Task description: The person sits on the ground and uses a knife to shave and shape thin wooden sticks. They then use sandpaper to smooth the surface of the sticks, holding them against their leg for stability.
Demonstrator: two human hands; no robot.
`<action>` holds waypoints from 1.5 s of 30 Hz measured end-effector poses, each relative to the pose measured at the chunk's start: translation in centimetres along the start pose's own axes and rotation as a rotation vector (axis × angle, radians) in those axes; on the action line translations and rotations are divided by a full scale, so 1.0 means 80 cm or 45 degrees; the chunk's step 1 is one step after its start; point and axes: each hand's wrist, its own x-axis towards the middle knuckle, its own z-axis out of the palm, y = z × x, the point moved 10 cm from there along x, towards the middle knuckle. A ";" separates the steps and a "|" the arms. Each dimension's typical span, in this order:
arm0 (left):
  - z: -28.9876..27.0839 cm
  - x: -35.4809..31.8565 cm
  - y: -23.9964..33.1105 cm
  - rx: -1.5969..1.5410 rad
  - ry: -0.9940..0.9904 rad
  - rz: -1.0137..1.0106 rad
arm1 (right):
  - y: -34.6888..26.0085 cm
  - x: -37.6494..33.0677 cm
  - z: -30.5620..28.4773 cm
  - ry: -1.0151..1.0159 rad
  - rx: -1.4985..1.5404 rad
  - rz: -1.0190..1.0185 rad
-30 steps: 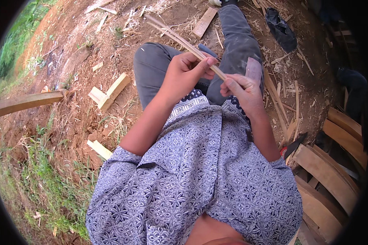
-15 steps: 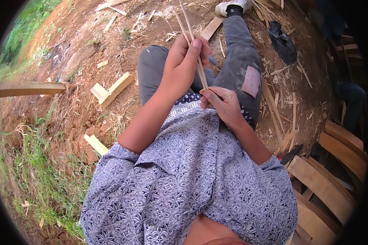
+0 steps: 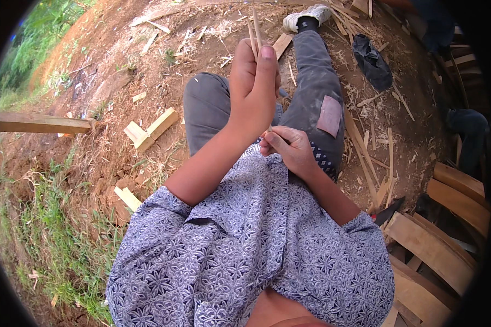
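Two slim pale wooden sticks [image 3: 257,30] rise almost upright from my left hand [image 3: 253,95], which is closed round them with its thumb lying along the front. Below it, close to my waist, the thumb and fingers of my right hand [image 3: 293,150] pinch the lower end of the sticks. My left hand and wrist hide most of the sticks' length between the two hands. Both hands are over my lap, between my legs in grey trousers [image 3: 316,65]; one knee is bent and the other leg is stretched out.
Wood shavings and offcuts litter the brown soil. A notched wood block [image 3: 153,129] lies left of my bent knee, a wooden beam [image 3: 38,122] beyond it. A crumpled black bag [image 3: 372,61] lies right of my stretched leg. Curved boards [image 3: 428,248] are stacked at lower right.
My left hand has turned more upright, bringing the sticks nearer to vertical, and their tips stand lower in the picture. My right hand has shifted slightly towards my body.
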 end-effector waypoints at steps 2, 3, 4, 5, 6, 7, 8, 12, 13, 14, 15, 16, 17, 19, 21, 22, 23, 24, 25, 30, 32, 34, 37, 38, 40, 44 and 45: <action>0.004 -0.002 0.004 0.014 -0.008 0.010 | -0.001 0.000 0.000 -0.007 -0.023 -0.018; 0.004 -0.003 0.005 0.021 -0.009 0.014 | -0.001 -0.001 0.000 -0.011 -0.034 -0.024; 0.003 -0.003 0.006 0.032 -0.003 0.024 | -0.003 -0.001 0.000 -0.020 -0.055 -0.037; 0.002 -0.004 0.007 0.044 0.003 0.034 | -0.005 -0.001 0.001 -0.029 -0.076 -0.051; 0.002 -0.004 0.007 0.054 0.008 0.044 | -0.006 -0.001 0.001 -0.036 -0.097 -0.064; 0.002 -0.004 0.010 0.063 0.005 0.060 | -0.007 -0.001 0.001 -0.033 -0.085 -0.078; 0.001 -0.003 0.013 0.071 0.001 0.077 | -0.007 -0.001 0.002 -0.031 -0.073 -0.091; 0.000 0.004 0.026 0.073 0.037 0.144 | -0.006 0.001 0.002 -0.027 -0.095 -0.119; 0.000 0.005 0.030 0.103 0.040 0.157 | -0.005 0.000 0.002 -0.021 -0.102 -0.107; 0.000 0.007 0.034 0.134 0.044 0.170 | -0.004 0.000 0.002 -0.016 -0.110 -0.095; -0.001 0.008 0.037 0.164 0.049 0.185 | -0.003 -0.001 0.001 -0.011 -0.117 -0.083; 0.000 0.008 0.038 0.165 0.036 0.211 | -0.003 -0.001 0.002 -0.011 -0.115 -0.089; 0.000 0.010 0.038 0.167 0.023 0.237 | -0.005 0.000 0.002 -0.011 -0.113 -0.096; -0.001 0.009 0.038 0.151 0.010 0.241 | -0.004 0.000 0.002 -0.012 -0.098 -0.090; -0.004 0.007 0.035 0.112 0.005 0.196 | 0.001 0.000 0.001 -0.009 -0.078 -0.066; -0.005 0.007 0.034 0.122 0.002 0.197 | 0.001 0.000 0.001 -0.007 -0.080 -0.065; -0.006 0.007 0.032 0.132 -0.001 0.198 | 0.000 0.000 0.001 -0.005 -0.081 -0.064; -0.005 0.007 0.032 0.142 -0.006 0.201 | 0.000 -0.001 0.000 -0.001 -0.083 -0.066; -0.005 0.007 0.033 0.143 -0.007 0.208 | -0.003 -0.001 0.001 0.001 -0.098 -0.082; -0.007 0.006 0.035 0.191 0.030 0.233 | -0.005 -0.001 0.002 -0.001 -0.129 -0.111; -0.006 0.006 0.035 0.170 0.030 0.236 | -0.002 -0.001 0.001 0.005 -0.112 -0.087; -0.005 0.007 0.035 0.137 0.013 0.223 | -0.001 -0.001 0.001 0.003 -0.111 -0.077; -0.002 0.009 0.040 0.142 -0.016 0.202 | -0.004 -0.002 0.002 -0.007 -0.126 -0.087; -0.001 0.010 0.043 0.189 -0.009 0.208 | -0.006 -0.003 0.003 -0.006 -0.128 -0.093; -0.002 0.011 0.049 0.212 0.018 0.231 | -0.007 -0.004 0.004 -0.002 -0.129 -0.093; -0.005 0.014 0.055 0.205 0.030 0.242 | -0.010 -0.007 0.002 0.022 -0.159 -0.086; -0.006 0.015 0.055 0.226 0.015 0.231 | -0.012 -0.008 0.001 0.031 -0.176 -0.089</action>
